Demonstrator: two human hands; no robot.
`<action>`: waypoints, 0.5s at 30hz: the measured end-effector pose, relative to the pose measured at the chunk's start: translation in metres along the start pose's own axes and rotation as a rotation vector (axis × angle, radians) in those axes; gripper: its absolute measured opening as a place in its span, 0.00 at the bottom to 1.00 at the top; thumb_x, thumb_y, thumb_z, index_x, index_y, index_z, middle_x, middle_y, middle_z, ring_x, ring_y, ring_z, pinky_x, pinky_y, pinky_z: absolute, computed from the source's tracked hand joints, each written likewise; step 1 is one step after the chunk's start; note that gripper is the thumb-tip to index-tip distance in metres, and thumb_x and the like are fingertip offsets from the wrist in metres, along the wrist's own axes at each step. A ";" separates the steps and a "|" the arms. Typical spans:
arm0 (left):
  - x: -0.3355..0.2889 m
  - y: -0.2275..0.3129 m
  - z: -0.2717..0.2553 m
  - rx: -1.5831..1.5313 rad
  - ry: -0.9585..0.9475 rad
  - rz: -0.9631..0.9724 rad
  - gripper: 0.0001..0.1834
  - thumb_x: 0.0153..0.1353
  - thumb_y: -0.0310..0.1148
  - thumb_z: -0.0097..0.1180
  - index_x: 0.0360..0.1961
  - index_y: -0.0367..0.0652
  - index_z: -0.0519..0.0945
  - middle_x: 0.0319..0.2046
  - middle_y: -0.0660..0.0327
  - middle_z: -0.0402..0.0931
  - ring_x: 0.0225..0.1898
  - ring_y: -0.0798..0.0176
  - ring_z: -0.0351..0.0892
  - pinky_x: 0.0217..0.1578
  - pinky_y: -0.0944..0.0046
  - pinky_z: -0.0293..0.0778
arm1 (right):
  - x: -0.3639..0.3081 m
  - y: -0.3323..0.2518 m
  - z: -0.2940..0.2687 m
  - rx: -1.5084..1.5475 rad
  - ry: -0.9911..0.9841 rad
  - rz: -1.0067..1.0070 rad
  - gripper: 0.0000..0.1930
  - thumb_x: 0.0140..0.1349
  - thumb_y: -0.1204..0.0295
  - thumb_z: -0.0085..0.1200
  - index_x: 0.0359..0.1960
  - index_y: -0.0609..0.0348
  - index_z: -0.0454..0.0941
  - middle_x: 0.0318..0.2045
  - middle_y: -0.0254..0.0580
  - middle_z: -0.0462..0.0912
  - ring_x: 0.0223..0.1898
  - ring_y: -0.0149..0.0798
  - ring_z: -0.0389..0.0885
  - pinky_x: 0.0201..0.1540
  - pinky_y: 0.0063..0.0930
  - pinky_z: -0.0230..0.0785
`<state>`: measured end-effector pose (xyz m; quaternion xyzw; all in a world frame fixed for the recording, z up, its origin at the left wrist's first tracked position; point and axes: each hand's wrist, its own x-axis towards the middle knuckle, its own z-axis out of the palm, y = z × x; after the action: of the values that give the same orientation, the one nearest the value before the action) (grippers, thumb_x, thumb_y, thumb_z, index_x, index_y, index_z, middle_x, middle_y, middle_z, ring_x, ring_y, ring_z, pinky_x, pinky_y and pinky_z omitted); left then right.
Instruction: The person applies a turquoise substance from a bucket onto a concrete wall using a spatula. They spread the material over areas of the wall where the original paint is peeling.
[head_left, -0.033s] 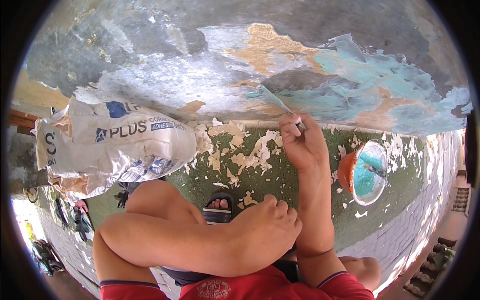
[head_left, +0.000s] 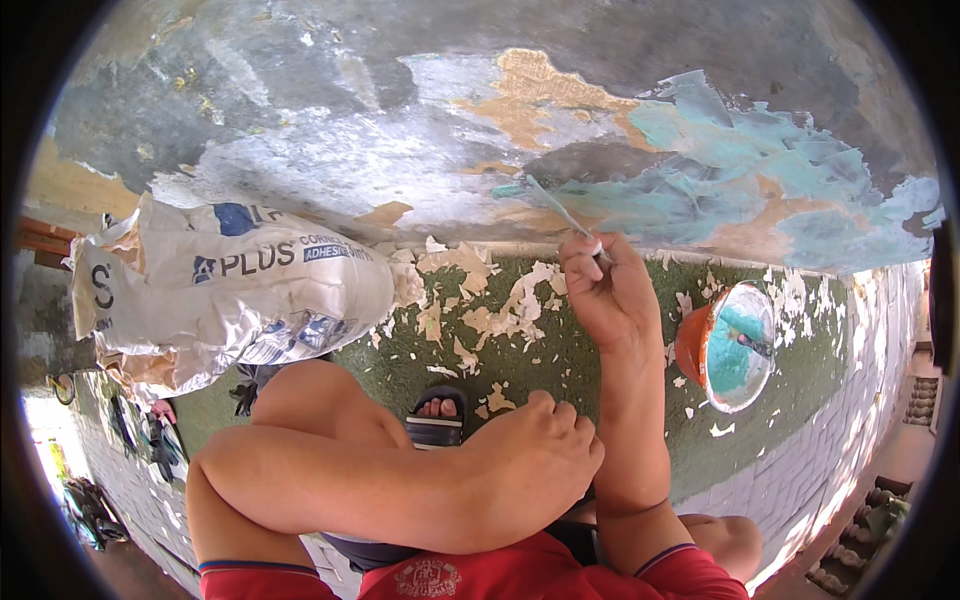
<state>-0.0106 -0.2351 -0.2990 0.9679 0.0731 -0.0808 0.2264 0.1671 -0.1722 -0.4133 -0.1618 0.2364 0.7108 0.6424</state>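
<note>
My right hand (head_left: 612, 283) is closed round the pale handle of a putty knife (head_left: 562, 208). The knife's thin blade, seen almost edge-on, points up and left at the wall. Its tip is by the left end of a smeared patch of turquoise filler (head_left: 740, 150); I cannot tell whether it touches. My left hand (head_left: 540, 455) is curled with its knuckles up, beside my right forearm over my lap. Its fingertips and anything inside them are hidden. Right of my right forearm, an orange bowl (head_left: 692, 345) holds turquoise filler, with a dark-handled tool lying in it.
A large, crumpled white sack (head_left: 300, 265) lies along the wall (head_left: 330, 140) at left. Paint flakes (head_left: 520, 305) litter the green ground (head_left: 540, 370). My sandalled foot (head_left: 436, 420) is below the flakes. Pale paving (head_left: 820, 400) runs along the right.
The putty knife has turned, so its blade looks narrower, and its tip has shifted slightly right. My right hand has moved slightly right and down. My left hand has stayed put.
</note>
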 end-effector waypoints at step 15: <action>0.003 0.001 0.003 -0.025 -0.005 -0.007 0.12 0.63 0.37 0.55 0.37 0.37 0.77 0.32 0.57 0.77 0.39 0.58 0.77 0.44 0.58 0.70 | 0.003 -0.002 0.015 0.012 -0.076 -0.008 0.05 0.65 0.84 0.46 0.39 0.67 0.63 0.31 0.44 0.68 0.31 0.36 0.70 0.23 0.25 0.61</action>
<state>-0.0074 -0.2368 -0.3014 0.9645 0.0771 -0.0829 0.2384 0.1699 -0.1616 -0.4027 -0.1318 0.2152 0.7124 0.6548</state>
